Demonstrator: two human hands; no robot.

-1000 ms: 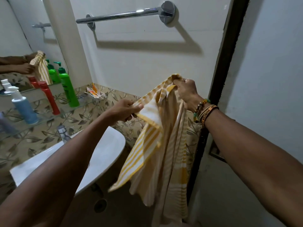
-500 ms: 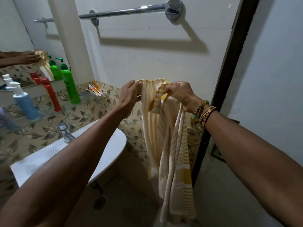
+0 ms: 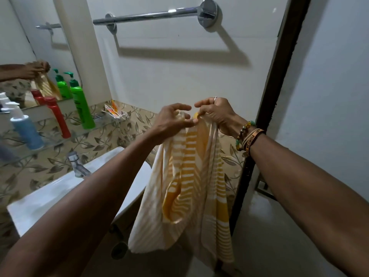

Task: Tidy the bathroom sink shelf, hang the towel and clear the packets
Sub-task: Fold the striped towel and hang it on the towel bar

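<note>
A yellow and white striped towel [image 3: 185,186] hangs bunched from both hands in front of the white wall. My left hand [image 3: 171,121] grips its top edge on the left. My right hand [image 3: 216,113] pinches the top edge right beside it, fingers almost touching the left hand. A chrome towel rail [image 3: 155,16] is fixed to the wall well above the hands, bare. Orange and white packets [image 3: 113,111] lie at the right end of the glass shelf [image 3: 79,134].
On the shelf stand a green pump bottle [image 3: 81,102], a red bottle [image 3: 58,116] and a blue and white pump bottle [image 3: 25,128]. A white sink [image 3: 65,188] with a chrome tap [image 3: 76,163] sits below. A mirror [image 3: 24,56] is at left, a dark door frame [image 3: 279,76] at right.
My left hand has come up and to the right, meeting my right hand at the towel's top edge. The towel, spread between the hands before, now hangs gathered and doubled.
</note>
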